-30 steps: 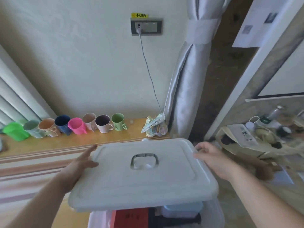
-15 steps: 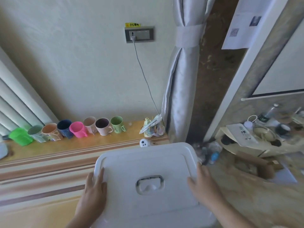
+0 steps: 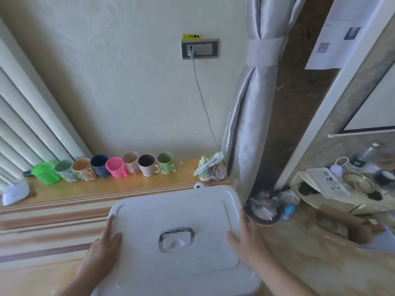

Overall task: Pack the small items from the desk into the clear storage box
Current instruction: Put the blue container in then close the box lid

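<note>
The white lid (image 3: 177, 238) fills the lower centre of the frame and lies flat, its long axis running from the bottom edge up toward the wall, its recessed handle (image 3: 177, 239) set crosswise near the middle. A second ago it was held tilted above the clear storage box with a red item and a dark one showing underneath; now it covers the box completely, so neither the box walls nor the contents can be seen. The bench (image 3: 53, 221), striped in tan and cream, spreads across the lower left. The left hand (image 3: 102, 251) rests palm down on the lid's left edge, fingers (image 3: 109, 226) straight and close together, pointing up the frame; earlier they curled at the lid's far left corner. The right hand (image 3: 249, 242) lies flat on the right edge, fingers held together along the rim, no longer gripping the corner from the side. Along the wall at centre left stands a row of cups (image 3: 147, 164), empty as far as can be told. At centre right a crumpled bag (image 3: 211, 170) holds a wipes packet and other small things too unclear to name.
</note>
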The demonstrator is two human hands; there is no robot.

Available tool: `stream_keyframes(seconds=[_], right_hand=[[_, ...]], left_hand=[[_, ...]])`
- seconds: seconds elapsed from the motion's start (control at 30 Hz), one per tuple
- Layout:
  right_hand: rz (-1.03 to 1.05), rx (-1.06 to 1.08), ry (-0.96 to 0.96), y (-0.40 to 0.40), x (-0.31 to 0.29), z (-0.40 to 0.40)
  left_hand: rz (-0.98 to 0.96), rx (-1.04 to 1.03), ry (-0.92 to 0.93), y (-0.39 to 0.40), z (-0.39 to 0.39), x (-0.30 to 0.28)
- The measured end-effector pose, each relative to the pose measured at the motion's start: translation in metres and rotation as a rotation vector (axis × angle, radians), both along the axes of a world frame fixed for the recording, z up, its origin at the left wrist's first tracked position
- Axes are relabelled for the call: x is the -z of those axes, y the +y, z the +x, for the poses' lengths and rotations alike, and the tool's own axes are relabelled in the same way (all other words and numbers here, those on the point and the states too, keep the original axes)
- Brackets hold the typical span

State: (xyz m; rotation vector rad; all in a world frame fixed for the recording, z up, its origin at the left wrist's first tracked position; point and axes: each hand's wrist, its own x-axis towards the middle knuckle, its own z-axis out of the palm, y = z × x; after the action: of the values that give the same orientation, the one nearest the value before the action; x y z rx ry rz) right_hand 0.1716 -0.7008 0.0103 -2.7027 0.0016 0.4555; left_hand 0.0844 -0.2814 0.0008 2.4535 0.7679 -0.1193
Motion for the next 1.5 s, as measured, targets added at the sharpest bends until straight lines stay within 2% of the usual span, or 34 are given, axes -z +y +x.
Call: stream_keyframes(seconds=[0.13, 0.23, 0.37, 0.47, 0.53, 0.6, 0.9, 1.1, 1.33, 1.4, 1.43, 1.5], right_hand=[[0.066, -0.098, -0.004, 0.064, -0.006, 0.005], [-0.037, -0.118, -0.016, 0.078, -0.006, 0.008], [-0.287, -0.242, -0.140, 0.078, -0.003, 0.007], [-0.319, -0.428, -0.103, 0.092, -0.003, -0.005], [-0.302, -0.457, -0.125, 0.100, -0.002, -0.010], [-0.322, -0.440, -0.118, 0.102, -0.002, -0.010], [-0.371, -0.359, 0.051, 0.115, -0.019, -0.007], [-0.364, -0.301, 0.030, 0.117, -0.022, -0.015], [-0.354, -0.296, 0.006, 0.125, -0.020, -0.023], [-0.368, -0.289, 0.019, 0.129, -0.019, -0.025], [-0.373, -0.284, 0.021, 0.129, -0.019, -0.026], [-0.374, -0.273, 0.011, 0.130, -0.017, -0.027]], left_hand=[[0.011, -0.134, 0.028, 0.059, -0.014, 0.005], [0.028, -0.136, -0.007, 0.054, -0.015, 0.002], [0.356, 0.041, 0.052, 0.039, -0.017, 0.008], [0.506, 0.274, 0.012, 0.030, -0.020, 0.010], [0.573, 0.468, -0.005, 0.025, -0.021, 0.015], [0.566, 0.539, 0.003, 0.023, -0.019, 0.012], [0.591, 0.583, 0.069, 0.029, -0.014, 0.003], [0.593, 1.012, -0.079, 0.001, -0.078, 0.004], [0.580, 1.081, -0.024, 0.029, -0.060, -0.008], [0.513, 1.099, -0.008, 0.037, -0.055, -0.011], [0.411, 1.066, -0.012, 0.039, -0.051, -0.014], [0.200, 0.873, -0.052, 0.044, -0.037, -0.021]])
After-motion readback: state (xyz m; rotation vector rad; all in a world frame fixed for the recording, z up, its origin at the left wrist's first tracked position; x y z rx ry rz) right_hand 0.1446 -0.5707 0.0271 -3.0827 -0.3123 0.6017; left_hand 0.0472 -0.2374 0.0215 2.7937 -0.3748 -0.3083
